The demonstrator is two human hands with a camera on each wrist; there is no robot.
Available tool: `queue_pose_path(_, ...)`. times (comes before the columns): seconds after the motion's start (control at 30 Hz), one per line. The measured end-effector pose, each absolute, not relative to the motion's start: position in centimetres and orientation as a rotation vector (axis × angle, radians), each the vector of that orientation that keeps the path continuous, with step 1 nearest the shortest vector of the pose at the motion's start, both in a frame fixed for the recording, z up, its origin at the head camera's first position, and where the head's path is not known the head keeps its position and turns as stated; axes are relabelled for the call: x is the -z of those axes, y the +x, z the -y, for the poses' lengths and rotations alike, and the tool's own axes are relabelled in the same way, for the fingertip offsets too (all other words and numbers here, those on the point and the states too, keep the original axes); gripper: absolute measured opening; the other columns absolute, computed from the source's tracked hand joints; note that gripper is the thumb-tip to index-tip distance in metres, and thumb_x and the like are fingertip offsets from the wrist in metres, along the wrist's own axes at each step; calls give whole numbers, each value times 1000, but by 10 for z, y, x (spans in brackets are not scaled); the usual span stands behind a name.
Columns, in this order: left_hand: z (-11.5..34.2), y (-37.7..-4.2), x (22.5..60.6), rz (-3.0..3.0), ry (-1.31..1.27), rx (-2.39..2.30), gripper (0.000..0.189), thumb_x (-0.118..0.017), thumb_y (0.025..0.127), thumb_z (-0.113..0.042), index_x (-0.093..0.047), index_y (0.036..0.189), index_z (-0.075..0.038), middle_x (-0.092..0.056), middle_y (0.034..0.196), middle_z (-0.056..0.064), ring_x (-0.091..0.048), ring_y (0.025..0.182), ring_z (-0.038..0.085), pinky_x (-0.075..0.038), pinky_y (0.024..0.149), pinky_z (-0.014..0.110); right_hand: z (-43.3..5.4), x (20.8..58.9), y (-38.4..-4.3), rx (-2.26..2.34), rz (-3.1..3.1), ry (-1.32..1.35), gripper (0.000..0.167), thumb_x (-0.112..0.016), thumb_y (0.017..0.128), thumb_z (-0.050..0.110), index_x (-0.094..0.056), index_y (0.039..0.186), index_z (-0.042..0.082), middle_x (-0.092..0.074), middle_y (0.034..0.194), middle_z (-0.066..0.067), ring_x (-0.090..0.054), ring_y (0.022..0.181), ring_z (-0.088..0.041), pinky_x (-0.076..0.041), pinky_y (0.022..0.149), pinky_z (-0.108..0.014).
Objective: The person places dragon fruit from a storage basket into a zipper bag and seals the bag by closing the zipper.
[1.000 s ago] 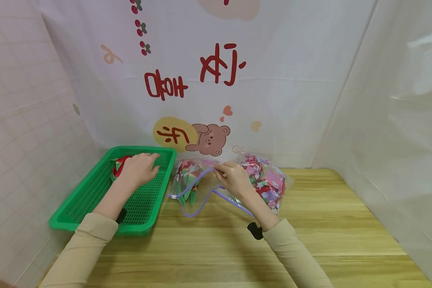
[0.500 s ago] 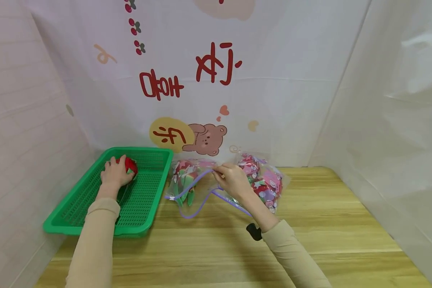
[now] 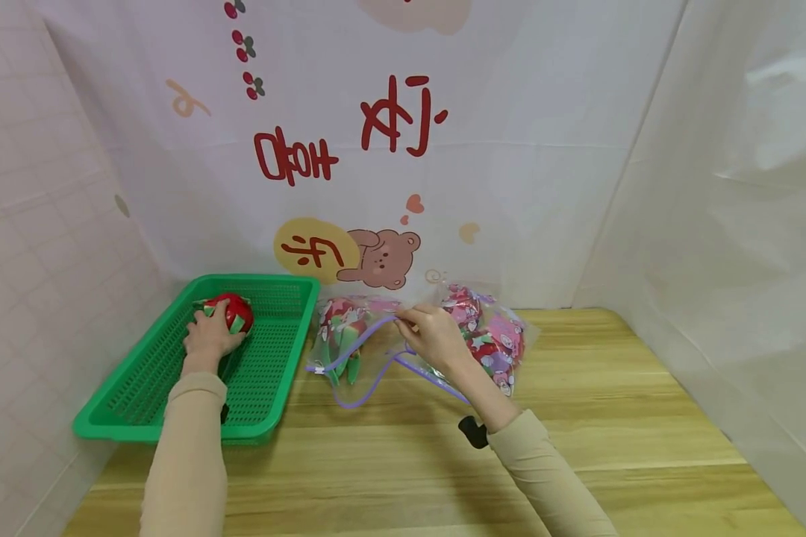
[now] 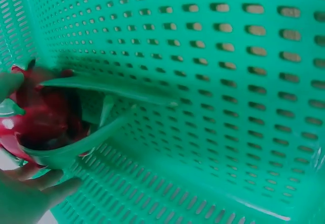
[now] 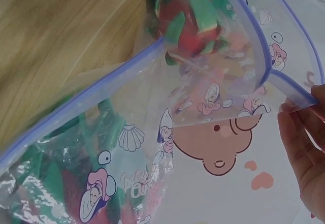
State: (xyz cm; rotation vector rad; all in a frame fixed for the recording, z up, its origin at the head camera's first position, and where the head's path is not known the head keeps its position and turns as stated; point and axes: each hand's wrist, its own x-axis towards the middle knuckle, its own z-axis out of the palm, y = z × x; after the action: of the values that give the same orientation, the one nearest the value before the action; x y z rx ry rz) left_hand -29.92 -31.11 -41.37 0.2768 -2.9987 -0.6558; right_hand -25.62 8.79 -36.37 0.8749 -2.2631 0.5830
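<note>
In the green basket (image 3: 307, 317), a red dragon fruit (image 3: 239, 307) with green leafy scales lies towards the back left. My left hand (image 3: 206, 344) grips it, thumb and fingers spread round its sides; the left wrist view shows the fruit (image 4: 43, 115) between them. My right hand (image 3: 436, 339) pinches the purple zip edge of a clear printed bag (image 3: 341, 321), holding its mouth apart. Inside that bag is another dragon fruit (image 5: 190, 23), seen through the plastic in the right wrist view.
A second zip bag (image 3: 504, 339) with red and green things inside lies right of the first, partly behind my right hand. The basket stands left of the bags on the wooden table (image 3: 403, 470). A printed white cloth (image 3: 524, 186) hangs behind.
My left hand has moved left and down from above the basket onto the dragon fruit and taken hold of it. The right hand keeps pinching the bag's edge.
</note>
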Motion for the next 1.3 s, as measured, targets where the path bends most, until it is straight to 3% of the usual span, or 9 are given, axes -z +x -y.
queue_pose_path(0.13,309,-300,412,2988,287,667,77,-61,87,-31,-15,141,1,-20,129,49,-32,112,69,-39,82,73,-88,364,-256,-583,2260,882,11,-68,86,12,-75,93,6,-72,78,-4,-67,66,-11,-53,59,-20)
queue_pose_path(0.33,305,-302,413,2974,298,688,82,-68,84,-31,-17,141,-2,-18,131,50,-31,111,70,-42,79,72,-88,364,-256,-591,2261,906,11,-67,87,11,-75,93,6,-72,80,-5,-68,67,-12,-54,60,-20)
queue_pose_path(0.53,308,-302,411,2982,220,613,76,-70,82,-31,-26,136,0,-25,126,51,-38,104,70,-43,78,69,-88,363,-258,-577,2249,915,11,-67,86,10,-75,92,5,-72,78,-5,-68,66,-12,-54,59,-20)
queue_pose_path(0.9,302,-295,398,3028,13,454,75,-71,80,-36,-33,136,-2,-40,116,43,-51,89,57,-50,66,57,-90,365,-258,-587,2251,909,11,-68,86,11,-75,92,6,-73,79,-5,-68,67,-12,-54,60,-21)
queue_pose_path(1.3,277,-277,352,2813,-124,443,75,-71,79,-35,-35,141,-9,-39,127,40,-53,93,57,-52,67,60,-91,364,-258,-591,2246,909,10,-68,85,10,-75,91,6,-73,79,-5,-69,67,-12,-54,59,-21)
